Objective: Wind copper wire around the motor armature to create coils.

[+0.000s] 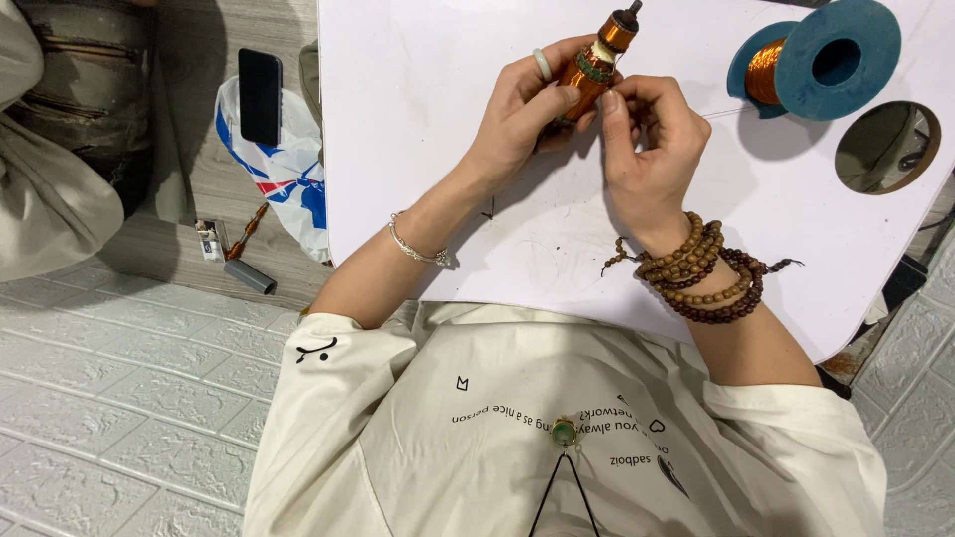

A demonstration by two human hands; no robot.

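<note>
My left hand (517,114) grips a small motor rotor (597,60) wound with copper wire, its shaft pointing up and away over the white table (418,119). My right hand (647,139) pinches at the rotor's lower end with thumb and forefinger; a thin wire runs from it toward the blue spool of copper wire (821,58) at the table's far right. A pale ring is on one left finger, a silver bracelet on the left wrist, and brown bead bracelets circle the right wrist.
A round hole (888,147) opens in the table below the spool. Left of the table, on the wooden floor, lie a black phone (260,94) on a plastic bag (288,179), a grey cylinder (249,276) and a small lighter-like item (211,240).
</note>
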